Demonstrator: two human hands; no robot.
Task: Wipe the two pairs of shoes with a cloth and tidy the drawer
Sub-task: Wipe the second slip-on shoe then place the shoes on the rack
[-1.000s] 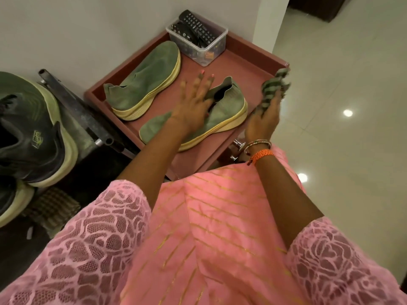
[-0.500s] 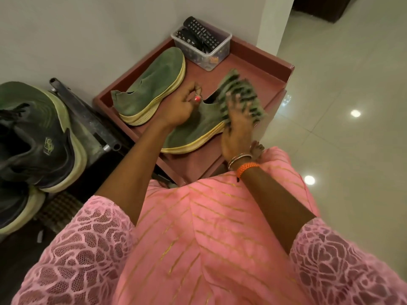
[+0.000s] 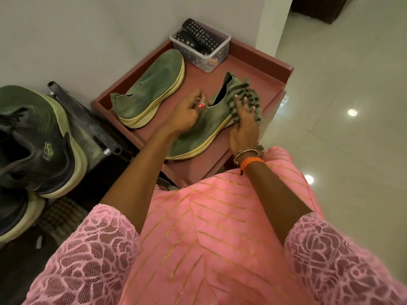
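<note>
Wiping 1 green shoe in the open drawer, with 1 hand bracing and the other rubbing.

At far left 2 dark sneakers (image 3: 33, 142) are stacked outside the drawer, apparently the other pair awaiting their turn. In the reddish drawer (image 3: 259, 69), the far green shoe (image 3: 152, 89) lies on its side near the left wall, untouched, with a clear box of remotes (image 3: 204, 53) in the far corner. The left hand (image 3: 187, 113) pinches the collar of the near green shoe (image 3: 198, 133), likely to stop it sliding under the rubbing. At right, the right hand (image 3: 244, 124) grasps a striped cloth (image 3: 248, 100), its fingers spread over the fabric and pressing it against the shoe's heel side near the drawer's right edge.
</note>
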